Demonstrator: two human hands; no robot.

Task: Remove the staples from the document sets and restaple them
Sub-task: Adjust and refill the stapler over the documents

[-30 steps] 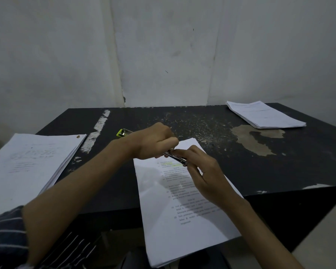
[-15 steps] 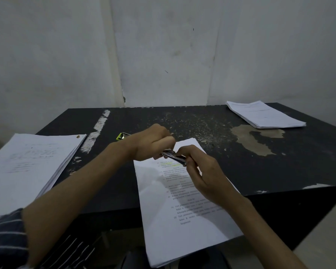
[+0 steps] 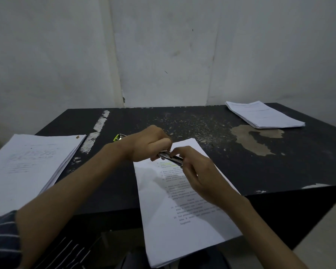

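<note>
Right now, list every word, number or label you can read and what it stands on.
Nothing is legible enough to quote.
White printed document set in the middle: numbered paragraphs, one yellow-highlighted line, too blurred to read.
Thick white paper stack on the left: faint print, too small.
White paper stack at the far right: faint print, too small.
Silver stapler with a lime-green end: no label shows.

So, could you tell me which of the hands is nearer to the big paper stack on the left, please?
Left. The left hand is right of that stack, gripping the stapler; the right hand is farther right, over the middle document.
</note>
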